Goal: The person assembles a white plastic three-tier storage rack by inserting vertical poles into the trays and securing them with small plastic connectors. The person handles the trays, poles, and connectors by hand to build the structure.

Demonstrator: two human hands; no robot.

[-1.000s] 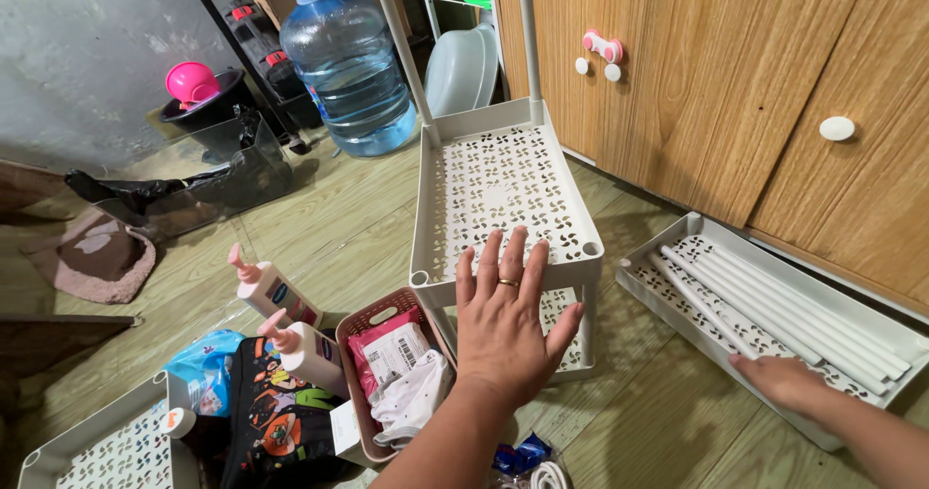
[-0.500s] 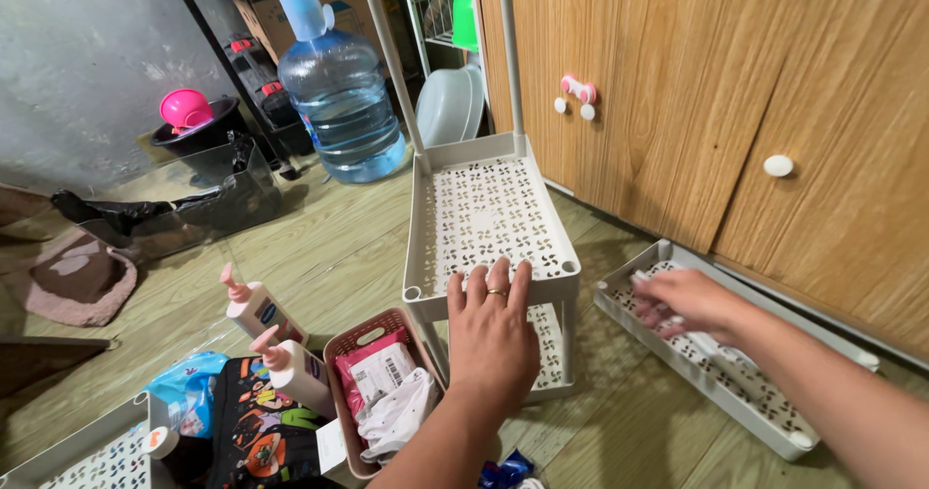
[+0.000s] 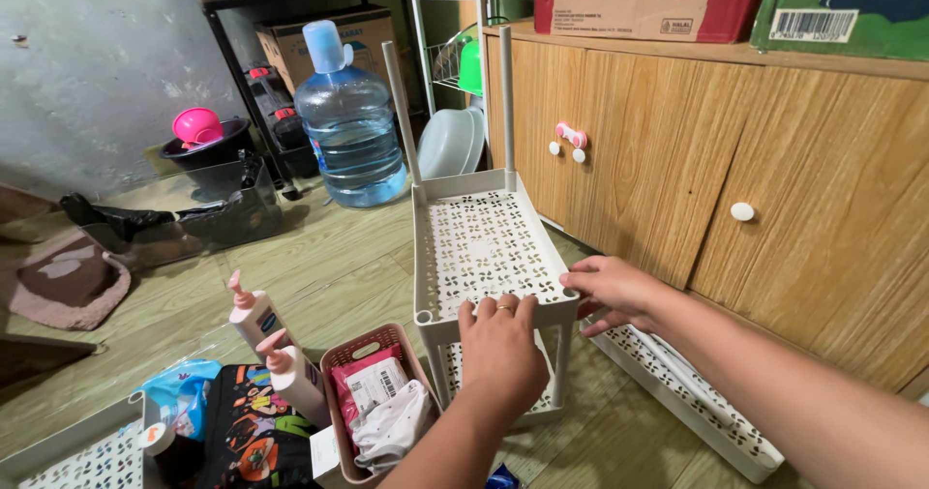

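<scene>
A white perforated plastic rack stands on the floor in front of me. My left hand (image 3: pixel 501 346) curls over the front rim of its upper tray (image 3: pixel 484 237). My right hand (image 3: pixel 610 291) pinches the same tray at its right front corner, fingers on top and thumb beneath. Two white poles (image 3: pixel 399 112) rise from the tray's back corners. The lower tray (image 3: pixel 542 407) shows under my left hand. A loose matching tray (image 3: pixel 697 402) lies on the floor to the right, partly hidden by my right forearm.
A wooden cabinet (image 3: pixel 677 160) with white knobs stands close on the right. A large water jug (image 3: pixel 350 131) is behind the rack. On the left are a pink basket (image 3: pixel 373 339), two pump bottles (image 3: pixel 254 315) and another white tray (image 3: pixel 68 455).
My right hand left the loose tray on the floor and came up to the rack's right front corner. My left hand slid back from the tray's surface onto its front rim.
</scene>
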